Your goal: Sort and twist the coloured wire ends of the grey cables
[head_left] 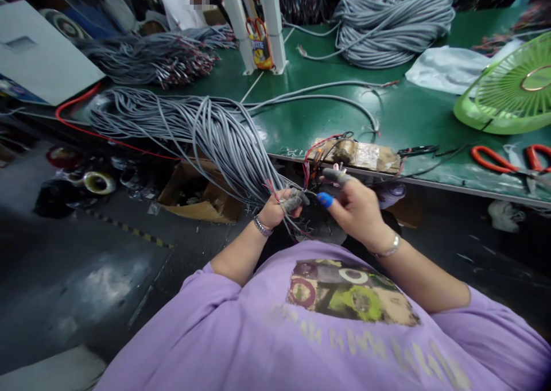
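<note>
My left hand [284, 206], with grey covers on its fingers, is closed on the end of a grey cable [306, 192] at the table's front edge. Thin red wires stick up beside that hand. A large bundle of grey cables [215, 132] runs from the left of the table, over the edge, down to it. My right hand [358, 212] is just to the right, its thumb in a blue cover and its forefinger in a grey one, held apart. Its other fingers are mostly hidden. Directly beyond it lies a taped block [359, 154] with red and black wires.
Red-handled scissors [499, 160] and a green fan [512, 92] stand at the right. A coiled grey cable [391, 26] and a white post [275, 29] are farther back. Below the table are a cardboard box [202, 204] and tape rolls [99, 182]. A person [183, 6] is across the table.
</note>
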Motion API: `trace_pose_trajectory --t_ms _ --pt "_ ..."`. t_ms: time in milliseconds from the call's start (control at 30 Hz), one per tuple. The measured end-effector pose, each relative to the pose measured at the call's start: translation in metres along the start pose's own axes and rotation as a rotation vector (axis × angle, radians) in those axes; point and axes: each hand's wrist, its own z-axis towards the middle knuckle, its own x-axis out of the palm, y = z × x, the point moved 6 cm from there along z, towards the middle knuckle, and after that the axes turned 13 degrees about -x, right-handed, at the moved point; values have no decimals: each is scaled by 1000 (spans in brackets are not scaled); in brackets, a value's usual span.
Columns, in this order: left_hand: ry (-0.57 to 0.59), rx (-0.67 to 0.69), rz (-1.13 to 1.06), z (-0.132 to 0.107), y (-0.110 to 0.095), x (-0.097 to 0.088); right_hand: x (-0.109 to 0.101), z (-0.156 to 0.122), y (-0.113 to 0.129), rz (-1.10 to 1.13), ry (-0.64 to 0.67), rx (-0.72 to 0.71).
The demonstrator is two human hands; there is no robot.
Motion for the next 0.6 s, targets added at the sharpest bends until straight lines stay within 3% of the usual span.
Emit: trace_pose_trajectory --t_ms 167,300,400,467,533,600 --pt "79 -37 91 -4 -8 5 33 4 -2 47 232 -87" --pt "315 -71 161 -5 -10 12 36 -7 -7 405 426 -111" --pt "494 -58 266 -4 -12 22 37 -24 -16 751 696 -36" --pt "549 -5 311 -3 -17 29 31 -38 -30 874 857 38" --pt "542 95 383 -3 -23 32 20 -49 -53 879 893 150" --pt "450 231 493 -2 -32 31 8 -57 -82 812 808 314"
